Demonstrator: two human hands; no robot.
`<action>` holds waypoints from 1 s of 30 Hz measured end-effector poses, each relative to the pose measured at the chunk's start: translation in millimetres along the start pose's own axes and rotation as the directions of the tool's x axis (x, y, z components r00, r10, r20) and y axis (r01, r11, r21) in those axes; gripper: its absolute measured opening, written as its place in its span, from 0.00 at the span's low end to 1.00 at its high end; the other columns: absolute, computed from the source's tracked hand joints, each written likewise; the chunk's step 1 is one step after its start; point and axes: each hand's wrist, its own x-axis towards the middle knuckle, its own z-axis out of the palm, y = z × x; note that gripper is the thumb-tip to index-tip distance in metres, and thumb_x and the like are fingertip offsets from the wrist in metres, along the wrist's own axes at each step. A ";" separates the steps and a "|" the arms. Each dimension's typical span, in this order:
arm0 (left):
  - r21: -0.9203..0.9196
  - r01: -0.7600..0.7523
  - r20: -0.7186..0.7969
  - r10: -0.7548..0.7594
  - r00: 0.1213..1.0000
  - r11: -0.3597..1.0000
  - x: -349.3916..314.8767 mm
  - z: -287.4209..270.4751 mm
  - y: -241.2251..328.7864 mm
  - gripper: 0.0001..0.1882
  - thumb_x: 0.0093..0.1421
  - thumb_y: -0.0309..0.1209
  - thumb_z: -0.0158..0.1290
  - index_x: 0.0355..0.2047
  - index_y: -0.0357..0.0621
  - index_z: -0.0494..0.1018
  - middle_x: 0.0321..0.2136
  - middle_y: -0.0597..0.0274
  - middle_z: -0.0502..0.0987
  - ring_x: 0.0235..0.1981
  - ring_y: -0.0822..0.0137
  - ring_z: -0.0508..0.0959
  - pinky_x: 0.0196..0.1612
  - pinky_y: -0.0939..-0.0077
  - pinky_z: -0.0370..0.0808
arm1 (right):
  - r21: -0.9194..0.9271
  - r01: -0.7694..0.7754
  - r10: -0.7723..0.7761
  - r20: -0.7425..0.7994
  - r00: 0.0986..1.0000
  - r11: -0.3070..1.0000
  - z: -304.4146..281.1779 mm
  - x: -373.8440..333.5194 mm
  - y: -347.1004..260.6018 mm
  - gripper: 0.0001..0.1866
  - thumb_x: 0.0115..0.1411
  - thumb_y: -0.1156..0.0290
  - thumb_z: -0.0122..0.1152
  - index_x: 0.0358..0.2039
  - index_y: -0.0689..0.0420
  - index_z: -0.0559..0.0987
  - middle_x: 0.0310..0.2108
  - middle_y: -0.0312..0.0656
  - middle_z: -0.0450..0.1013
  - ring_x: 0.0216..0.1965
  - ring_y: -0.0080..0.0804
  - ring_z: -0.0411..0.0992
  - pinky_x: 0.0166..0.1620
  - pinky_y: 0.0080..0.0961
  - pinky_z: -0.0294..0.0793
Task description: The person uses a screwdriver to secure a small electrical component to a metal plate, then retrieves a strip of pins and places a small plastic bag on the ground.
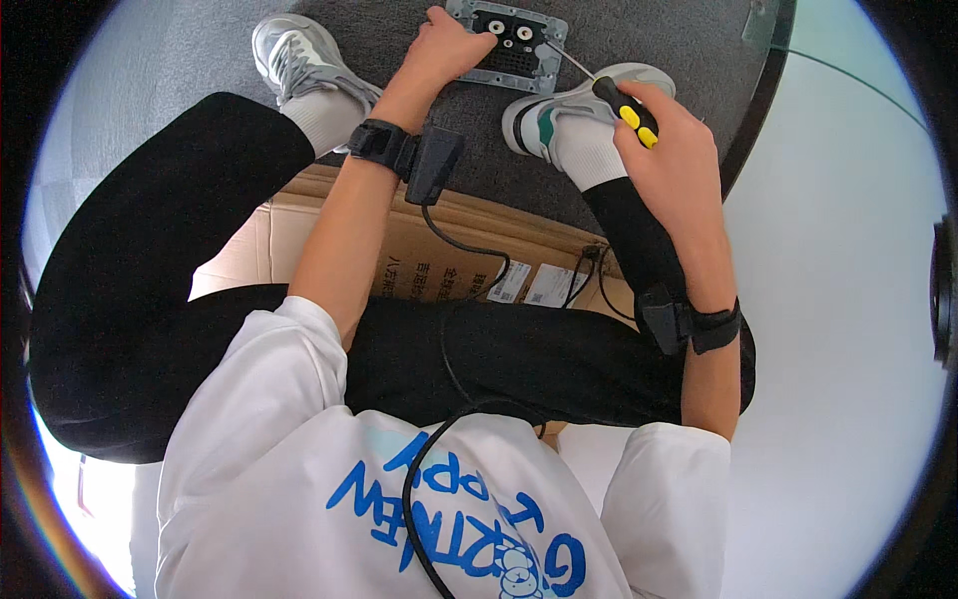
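Grey carpet (384, 35); the panel (514, 64) lies far, between your shoes (294, 52). Right hand (674, 150) grasps the screwdriver (609, 94), aimed at panel's right; left hand (444, 50) touches left end, clench unclear. Hold driver square, panel steady.

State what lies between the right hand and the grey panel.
The head view shows a screwdriver gripped by the right hand, its shaft extending to the grey panel.

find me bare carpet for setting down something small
Bare grey carpet shows between the left shoe and left hand's grip, and beyond the right shoe, right of the grey-framed panel. It is crowded at the panel's lower right, where screwdriver and right shoe bunch up.
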 end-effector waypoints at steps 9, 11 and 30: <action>-0.097 -0.053 -0.170 0.036 0.985 0.994 -16.8 15.7 6.0 0.51 0.53 0.50 0.55 0.65 0.23 0.48 0.62 0.21 0.58 0.59 0.28 0.68 0.59 0.44 0.69 | 0.078 0.019 -0.014 -0.064 0.998 0.997 7.5 -0.8 2.6 0.14 0.55 0.70 0.65 0.42 0.58 0.83 0.35 0.51 0.78 0.35 0.49 0.78 0.40 0.37 0.78; -0.118 -0.039 -0.104 0.027 0.994 0.992 -19.6 10.5 6.8 0.54 0.54 0.51 0.55 0.65 0.22 0.42 0.63 0.20 0.51 0.60 0.25 0.65 0.60 0.43 0.68 | 0.086 0.026 -0.020 -0.075 0.997 0.996 10.2 0.7 2.2 0.14 0.55 0.70 0.65 0.42 0.58 0.83 0.35 0.51 0.78 0.34 0.49 0.78 0.39 0.36 0.78; -0.146 -0.054 -0.050 0.047 0.998 0.988 -15.4 10.9 0.5 0.57 0.55 0.55 0.54 0.66 0.24 0.37 0.64 0.22 0.49 0.59 0.27 0.65 0.59 0.43 0.68 | 0.096 0.046 -0.038 -0.081 0.996 0.994 17.2 6.7 -1.7 0.14 0.56 0.70 0.65 0.41 0.61 0.83 0.35 0.51 0.78 0.35 0.48 0.78 0.40 0.36 0.77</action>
